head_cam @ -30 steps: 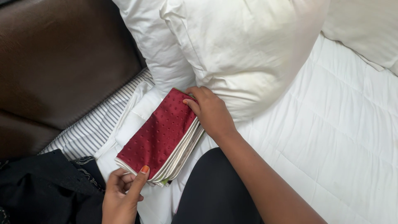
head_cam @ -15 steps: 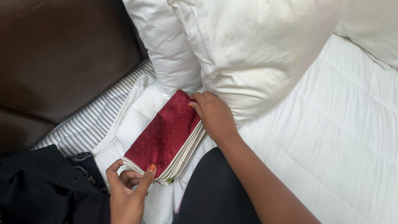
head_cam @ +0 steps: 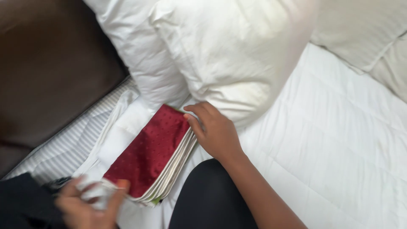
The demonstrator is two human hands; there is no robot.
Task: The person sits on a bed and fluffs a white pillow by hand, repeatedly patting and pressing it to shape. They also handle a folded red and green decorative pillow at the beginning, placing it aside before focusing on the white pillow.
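We have a stack of folded cloths point(head_cam: 150, 157) between our two hands, lying on the white bed point(head_cam: 339, 161) with a dark red dotted one on top and cream layers showing along the near edge. Our right hand point(head_cam: 214, 131) rests at the far corner of the stack, fingers curved over its edge and thumb along the side, just below the big white pillow point(head_cam: 229, 55). Our left hand point(head_cam: 91, 203), blurred, is at the near corner; it seems to curl around the pale layers there, but we cannot tell how tightly it closes.

We judge the stack soft, light and limp: thin fabric that sags if lifted by one end, and the layers look ready to slide over each other and fan out. The safest hold seems to be at both short ends, fingers under the bottom layer and thumbs pressing on top.

Left of our hands lie striped bedding point(head_cam: 63, 148) and a brown headboard point(head_cam: 46, 72).
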